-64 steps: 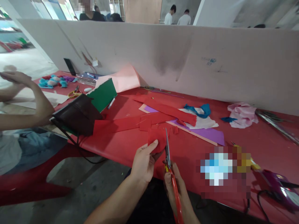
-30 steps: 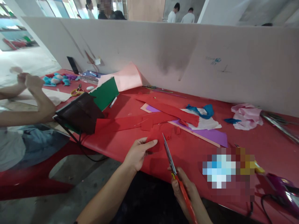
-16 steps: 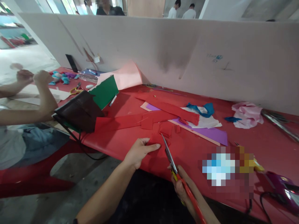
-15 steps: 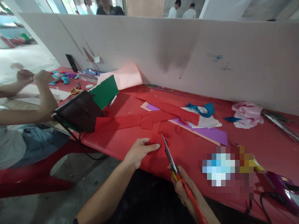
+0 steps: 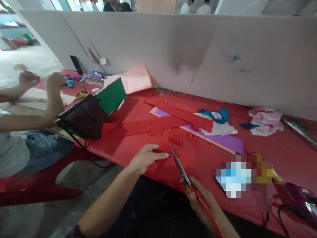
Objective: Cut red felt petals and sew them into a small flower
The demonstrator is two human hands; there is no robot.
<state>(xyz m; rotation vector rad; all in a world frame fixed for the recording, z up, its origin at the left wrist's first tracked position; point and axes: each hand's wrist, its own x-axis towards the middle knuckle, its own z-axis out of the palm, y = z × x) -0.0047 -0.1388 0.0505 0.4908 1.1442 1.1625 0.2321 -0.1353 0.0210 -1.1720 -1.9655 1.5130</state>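
Between thumb and fingers, my left hand [image 5: 146, 158] pinches a piece of red fabric [image 5: 164, 146] just above the table's front edge. My right hand [image 5: 196, 195] grips scissors [image 5: 180, 168] with red and yellow handles. Their blades look nearly closed, and the tips lie at the right side of the fabric; whether they touch it I cannot tell. Just beyond sits a small stack of cut red squares [image 5: 176, 136]. Long red fabric strips [image 5: 131, 127] stretch across the table behind it, one over purple and peach sheets [image 5: 223, 142].
A brown bag [image 5: 85, 115] and a green board [image 5: 112, 97] stand at left. Blue scraps [image 5: 221, 115] and crumpled pink cloth [image 5: 264, 120] lie at right, near a purple corded device [image 5: 302, 201]. Another person's arms [image 5: 53, 99] are at far left. A pale partition [image 5: 148, 39] borders the back.
The scissor blades have drawn closer together, and their tips have shifted slightly left against the fabric. My left hand keeps its pinch. At far left, the other person's hands moved a little right.
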